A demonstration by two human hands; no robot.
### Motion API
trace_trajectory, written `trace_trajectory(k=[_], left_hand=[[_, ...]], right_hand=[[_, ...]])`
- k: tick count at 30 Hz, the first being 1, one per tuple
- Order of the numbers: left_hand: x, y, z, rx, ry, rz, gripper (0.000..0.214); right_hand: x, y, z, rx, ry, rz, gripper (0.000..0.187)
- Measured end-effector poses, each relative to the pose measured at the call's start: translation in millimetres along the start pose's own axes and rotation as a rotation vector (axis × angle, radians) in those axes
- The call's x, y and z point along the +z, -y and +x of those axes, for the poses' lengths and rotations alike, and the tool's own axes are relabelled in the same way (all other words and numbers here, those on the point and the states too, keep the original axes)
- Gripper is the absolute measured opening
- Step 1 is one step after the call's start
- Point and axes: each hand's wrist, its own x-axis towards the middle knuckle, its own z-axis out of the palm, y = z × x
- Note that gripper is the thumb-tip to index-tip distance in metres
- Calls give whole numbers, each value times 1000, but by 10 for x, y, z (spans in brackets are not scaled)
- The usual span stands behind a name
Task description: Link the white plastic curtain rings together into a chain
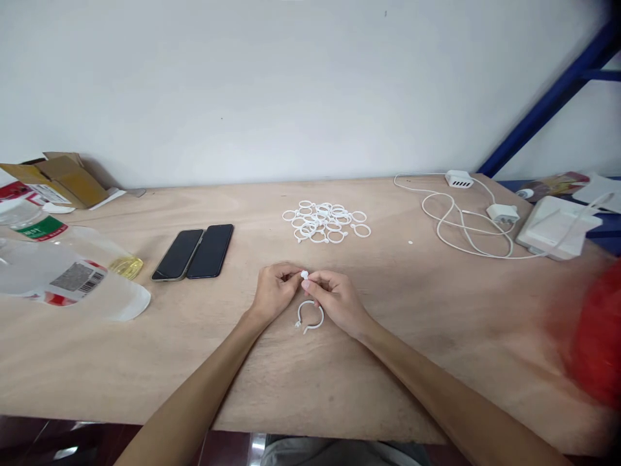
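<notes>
In the middle of the table, the fingertips of my left hand point(277, 292) and my right hand point(338, 299) meet, both closed in a pinch. Between them shows a small white plastic piece point(305, 275) with a rounded end; my fingers cover the rest of it. Just below, one white plastic ring point(322, 317) lies opened on the wood, with a gap between its ends, close to my right fingers. Farther back is a loose pile of several white plastic rings point(317, 223), overlapping one another.
Two dark phones point(209, 251) lie left of my hands. Clear plastic bottles point(111, 298) and an open cardboard box point(72, 181) are at the far left. White cables point(439, 223), a charger block point(458, 179) and a white box point(557, 226) occupy the right. A blurred red object point(599, 336) sits at the right edge.
</notes>
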Motion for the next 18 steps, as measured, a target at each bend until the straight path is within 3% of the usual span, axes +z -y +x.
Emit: trace_trajectory(k=[5, 10, 15, 18], left_hand=[[-7, 18, 4, -21, 49, -38, 19], [-24, 15, 30, -68, 3, -10, 34], [-16, 17, 35, -92, 11, -35, 26], [-10, 20, 31, -20, 61, -21, 23]], right_hand=[[12, -50, -46, -110, -15, -111, 23], [46, -71, -68, -170, 61, -117, 23], [67, -60, -65, -163, 25, -130, 24], [-5, -40, -9, -254, -46, -224, 26]])
